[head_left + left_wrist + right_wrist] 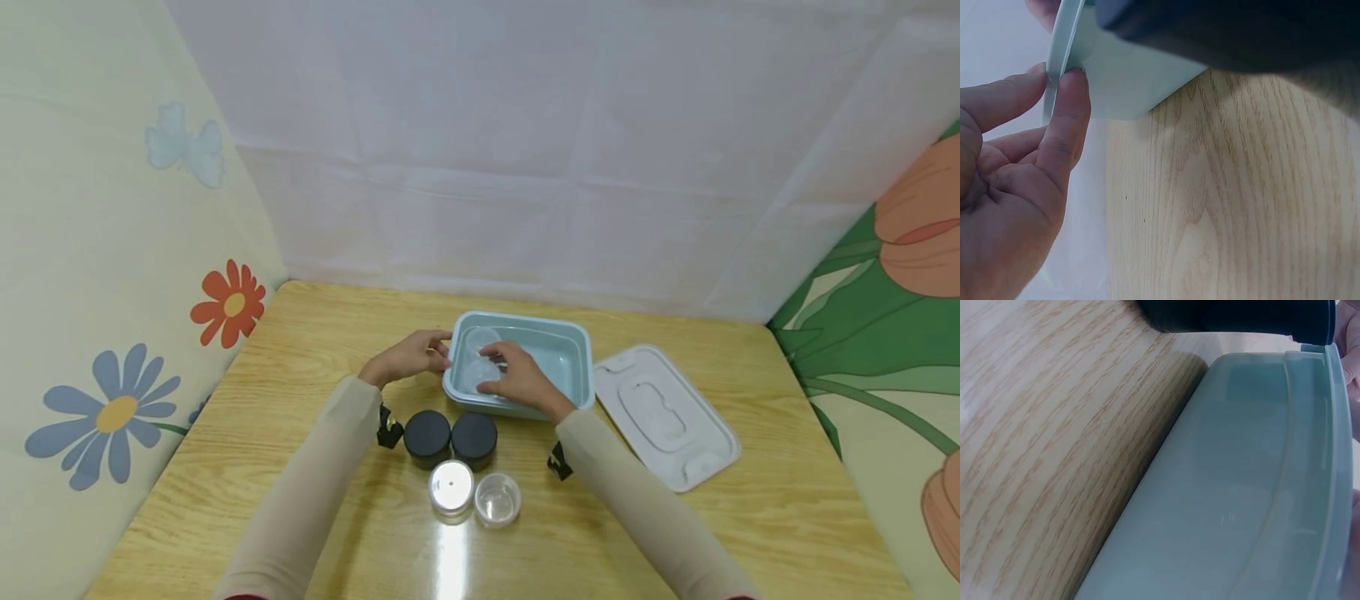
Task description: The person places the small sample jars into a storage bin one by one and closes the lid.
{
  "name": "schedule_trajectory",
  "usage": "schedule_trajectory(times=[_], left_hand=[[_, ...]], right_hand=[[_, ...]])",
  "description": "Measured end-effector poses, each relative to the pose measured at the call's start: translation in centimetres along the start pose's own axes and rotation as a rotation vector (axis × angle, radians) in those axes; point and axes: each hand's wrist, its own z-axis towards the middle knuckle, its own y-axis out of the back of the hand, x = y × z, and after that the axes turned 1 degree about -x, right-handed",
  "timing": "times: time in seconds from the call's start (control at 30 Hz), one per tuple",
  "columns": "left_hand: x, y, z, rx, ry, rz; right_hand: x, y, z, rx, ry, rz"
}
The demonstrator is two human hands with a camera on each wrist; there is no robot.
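A pale blue-green plastic bin (577,354) stands at the middle of the table. At its left end my left hand (411,357) pinches the rim; in the left wrist view, thumb and fingers (1067,119) meet on the bin's edge (1129,81). My right hand (525,382) reaches over the near side into the bin and grips a clear round container (480,377) inside it. Behind that, a second clear round container (480,337) lies in the bin's left part. The bin's outer wall (1222,487) fills much of the right wrist view.
Two black-lidded jars (427,435) stand just in front of the bin. Nearer still are a jar with a shiny silvery top (452,486) and a clear round container (498,500). A white lid (663,417) lies flat to the right. A white cloth wall rises behind the table.
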Motion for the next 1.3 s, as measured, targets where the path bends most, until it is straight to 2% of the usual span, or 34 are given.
schedule_trajectory(times=[0.33, 0.83, 1.0, 1.3], left_hand=[[-0.1, -0.2, 0.0, -0.006, 0.008, 0.008], [-0.2, -0.3, 0.0, 0.000, 0.019, 0.020], [-0.4, -0.1, -0.1, -0.005, 0.021, 0.019], [-0.1, 0.0, -0.3, -0.009, 0.025, -0.013]], right_hand=[[-0.3, 0.3, -0.2, 0.029, -0.046, -0.044], [-0.3, 0.7, -0.2, 0.028, -0.067, -0.032], [0.3, 1.1, -0.6, 0.021, -0.045, -0.011], [1.0, 1.3, -2.3, -0.010, 0.060, 0.068]])
